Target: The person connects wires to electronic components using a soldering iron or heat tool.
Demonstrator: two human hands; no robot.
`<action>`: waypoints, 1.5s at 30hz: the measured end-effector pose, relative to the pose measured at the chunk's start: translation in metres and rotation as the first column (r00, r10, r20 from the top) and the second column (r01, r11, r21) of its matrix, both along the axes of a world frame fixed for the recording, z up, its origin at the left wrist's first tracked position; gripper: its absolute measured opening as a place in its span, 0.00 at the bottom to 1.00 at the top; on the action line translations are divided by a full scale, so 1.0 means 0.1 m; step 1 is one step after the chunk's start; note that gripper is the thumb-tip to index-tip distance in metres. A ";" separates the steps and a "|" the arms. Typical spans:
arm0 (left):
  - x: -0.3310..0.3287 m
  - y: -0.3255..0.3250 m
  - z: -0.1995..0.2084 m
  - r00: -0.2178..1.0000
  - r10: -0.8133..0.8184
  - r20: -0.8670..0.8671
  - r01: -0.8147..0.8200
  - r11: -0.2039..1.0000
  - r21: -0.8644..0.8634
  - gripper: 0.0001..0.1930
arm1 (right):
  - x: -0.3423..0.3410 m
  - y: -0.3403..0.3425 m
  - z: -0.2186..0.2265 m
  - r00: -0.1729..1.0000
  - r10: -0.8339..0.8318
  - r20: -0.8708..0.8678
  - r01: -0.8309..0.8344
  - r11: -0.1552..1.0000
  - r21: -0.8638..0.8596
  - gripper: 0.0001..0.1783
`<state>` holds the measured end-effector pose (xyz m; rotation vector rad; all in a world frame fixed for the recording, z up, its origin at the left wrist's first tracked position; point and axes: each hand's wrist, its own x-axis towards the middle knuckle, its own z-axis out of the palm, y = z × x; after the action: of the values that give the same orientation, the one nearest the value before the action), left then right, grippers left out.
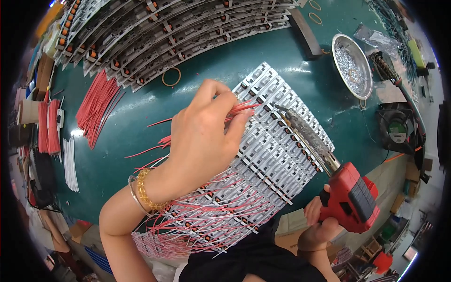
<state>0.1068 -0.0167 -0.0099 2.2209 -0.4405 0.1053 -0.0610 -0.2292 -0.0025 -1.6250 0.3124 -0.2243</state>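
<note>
Pinched between the thumb and fingers of my left hand (pixel 204 129) is a small bunch of red wires (pixel 242 108), their ends over the upper part of a panel of pale circuit boards (pixel 277 145). My right hand (pixel 319 217) is wrapped round the handle of a red soldering gun (pixel 351 199). Its dark, crusted barrel (pixel 310 136) slants up to the left, and its tip is beside the wire ends; whether they touch I cannot tell. Many red and white wires (pixel 211 202) fan out across the near part of the panel, below my left wrist.
Tall rows of similar boards (pixel 188 33) stand at the back left. Loose red wires (pixel 96 105) and white wires (pixel 70 164) lie at left on the green table (pixel 136 110). Right of the panel are a metal bowl (pixel 339 44) of silvery bits, a coiled iron holder (pixel 383 66) and a black fan (pixel 394 127).
</note>
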 end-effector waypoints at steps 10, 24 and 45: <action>0.00 -0.01 -0.05 1.000 -0.008 0.001 0.008 1.000 0.021 0.07 | 0.01 -0.04 0.01 0.993 0.045 -0.107 -0.040 0.998 0.047 0.50; 0.00 -0.01 -0.03 1.000 -0.007 -0.023 0.008 0.998 0.063 0.06 | -0.18 -0.26 -0.08 0.967 0.057 -0.248 -0.111 0.972 -0.208 0.25; -0.01 -0.02 -0.03 1.000 -0.001 0.010 0.000 0.997 0.072 0.06 | -0.11 -0.25 -0.16 0.995 0.055 -0.084 -0.070 0.978 -0.194 0.49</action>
<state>0.1057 -0.0185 -0.0133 2.2917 -0.4566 0.1019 -0.0716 -0.2540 -0.0189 -1.8399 0.3060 -0.1467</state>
